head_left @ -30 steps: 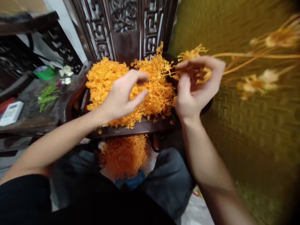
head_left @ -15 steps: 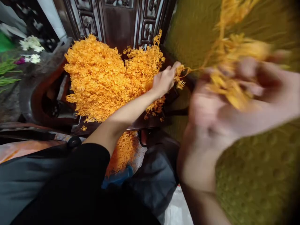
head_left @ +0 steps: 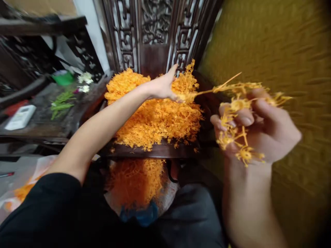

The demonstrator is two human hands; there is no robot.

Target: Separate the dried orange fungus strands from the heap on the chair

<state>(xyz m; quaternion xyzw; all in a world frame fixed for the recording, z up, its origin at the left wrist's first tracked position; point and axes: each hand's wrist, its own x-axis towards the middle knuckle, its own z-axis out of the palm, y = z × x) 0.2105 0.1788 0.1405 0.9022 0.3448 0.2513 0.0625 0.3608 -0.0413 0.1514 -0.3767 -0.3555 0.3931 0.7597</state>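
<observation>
A large heap of orange, flower-like pieces [head_left: 155, 120] lies on a dark wooden seat [head_left: 165, 151]. My left hand [head_left: 164, 84] reaches over the heap with its thumb and fingers apart, its fingertips at the orange pieces on the right side. To the right, my right hand [head_left: 248, 120] is raised with curled fingers around an orange strand [head_left: 244, 103], whose small clusters hang over the fingers and below them. The strand's thin end stretches left toward the heap, near my left fingertips.
Behind the heap rises a carved wooden back [head_left: 156, 24]. At left, a side table [head_left: 38, 132] bears green stems [head_left: 62, 103], white flowers [head_left: 84, 78] and a white box [head_left: 20, 117]. More orange pieces [head_left: 137, 182] lie below the seat, by a blue container [head_left: 142, 213].
My left hand has moved from the heap's right edge up and back over it, and its fingers have spread. My right hand has turned, still with the orange strand. The view has shifted left.
</observation>
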